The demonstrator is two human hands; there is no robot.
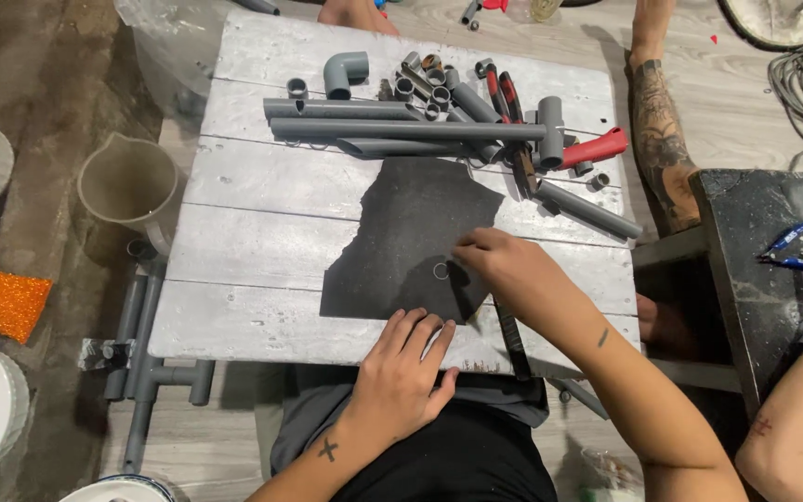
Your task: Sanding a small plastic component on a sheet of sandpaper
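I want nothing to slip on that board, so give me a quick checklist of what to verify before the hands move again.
1. Left hand flat on the near edge of the dark sheet: ok.
2. Right hand fingers at the small ring on the sheet: ok.
3. Ring actually pinched: cannot tell.
4. Sheet lying flat on the grey board: ok.
5. Pipe pieces and red-handled cutter away from the hands: ok.
6. Another person's arm close at the right: not ok.
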